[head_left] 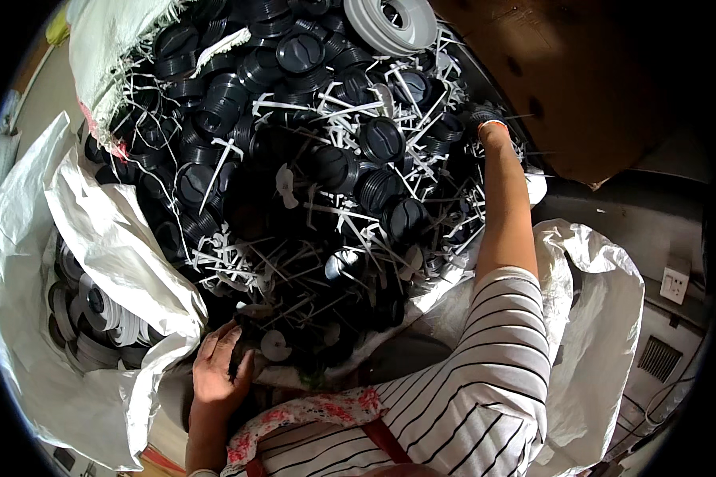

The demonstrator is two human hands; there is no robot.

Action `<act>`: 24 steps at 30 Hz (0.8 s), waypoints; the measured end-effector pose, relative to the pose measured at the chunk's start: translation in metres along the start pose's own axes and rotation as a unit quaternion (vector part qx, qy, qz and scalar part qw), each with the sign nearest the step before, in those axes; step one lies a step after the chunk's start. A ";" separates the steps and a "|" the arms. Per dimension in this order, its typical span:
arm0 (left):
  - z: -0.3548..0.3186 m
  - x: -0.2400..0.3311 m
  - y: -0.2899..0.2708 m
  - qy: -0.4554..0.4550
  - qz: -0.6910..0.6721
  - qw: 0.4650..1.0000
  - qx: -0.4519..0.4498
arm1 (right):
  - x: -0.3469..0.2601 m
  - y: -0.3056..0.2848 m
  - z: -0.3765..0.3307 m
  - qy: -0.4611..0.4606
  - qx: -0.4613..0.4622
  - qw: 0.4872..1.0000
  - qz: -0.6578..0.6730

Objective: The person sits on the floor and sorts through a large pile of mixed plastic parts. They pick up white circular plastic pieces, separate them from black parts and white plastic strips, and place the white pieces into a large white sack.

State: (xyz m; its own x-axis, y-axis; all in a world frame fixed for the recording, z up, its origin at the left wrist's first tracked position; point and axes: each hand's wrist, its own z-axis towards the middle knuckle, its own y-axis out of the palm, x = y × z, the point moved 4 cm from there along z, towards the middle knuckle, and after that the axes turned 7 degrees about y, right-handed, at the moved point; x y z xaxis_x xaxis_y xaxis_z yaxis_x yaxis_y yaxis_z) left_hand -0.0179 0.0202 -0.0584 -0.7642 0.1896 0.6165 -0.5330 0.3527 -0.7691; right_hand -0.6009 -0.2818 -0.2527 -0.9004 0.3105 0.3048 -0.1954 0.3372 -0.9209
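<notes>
A big heap of black threaded plastic caps (301,52) fills the middle, mixed with thin white plastic sprue pieces (350,111). At the heap's near left edge lies my left hand (221,366), thumb apart from the fingers, with nothing visible held. Beside it is a small round pale disc (275,346). My right arm stretches to the heap's far right side. There my right hand (485,118), in a dark glove with an orange cuff, reaches among the caps and white pieces. Its fingers are lost in shadow, so what they hold cannot be made out.
On the left, an open white woven sack (127,262) holds grey and white threaded rings (99,310). Large grey rings (394,24) lie at the far edge of the heap. Another white sack (589,318) stands at right, near a wall socket (675,284). A brown board (565,79) is at far right.
</notes>
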 end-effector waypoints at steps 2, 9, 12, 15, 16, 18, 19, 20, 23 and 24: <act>0.000 0.001 -0.002 0.005 -0.008 1.000 -0.013 | 0.004 0.015 -0.002 0.011 0.057 0.998 0.038; -0.004 0.009 -0.009 0.027 -0.058 0.998 -0.009 | 0.005 0.018 0.007 0.063 -0.054 0.992 0.090; -0.007 0.014 -0.014 0.039 -0.094 0.995 0.014 | -0.014 -0.042 -0.033 0.028 0.019 0.991 0.128; -0.010 0.023 -0.023 0.050 -0.125 0.991 0.025 | -0.028 -0.104 -0.071 -0.036 0.091 0.948 0.302; -0.011 0.024 -0.027 0.066 -0.128 0.989 0.028 | -0.043 -0.146 -0.107 -0.046 0.064 0.947 0.312; -0.013 0.026 -0.029 0.106 -0.133 0.985 0.032 | -0.024 -0.145 -0.097 -0.161 0.123 0.951 0.233; -0.017 0.023 -0.027 0.095 -0.144 0.984 0.044 | -0.037 -0.176 -0.115 -0.143 0.117 0.954 0.235; -0.020 0.022 -0.029 0.083 -0.146 0.984 0.057 | -0.050 -0.207 -0.133 -0.124 0.111 0.957 0.239; -0.023 0.024 -0.038 0.091 -0.152 0.981 0.079 | -0.041 -0.274 -0.203 -0.182 0.156 0.931 0.275; -0.025 0.020 -0.037 0.091 -0.150 0.981 0.084 | -0.051 -0.310 -0.245 -0.145 0.113 0.956 0.229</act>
State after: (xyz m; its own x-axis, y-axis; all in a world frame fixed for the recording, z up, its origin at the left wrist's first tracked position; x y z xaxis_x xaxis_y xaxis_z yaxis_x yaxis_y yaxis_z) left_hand -0.0046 0.0340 -0.0132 -0.4942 0.2664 0.8275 -0.7882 0.2642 -0.5558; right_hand -0.3993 -0.1849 0.0768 -0.9753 0.1079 -0.1927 0.1953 0.0136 -0.9806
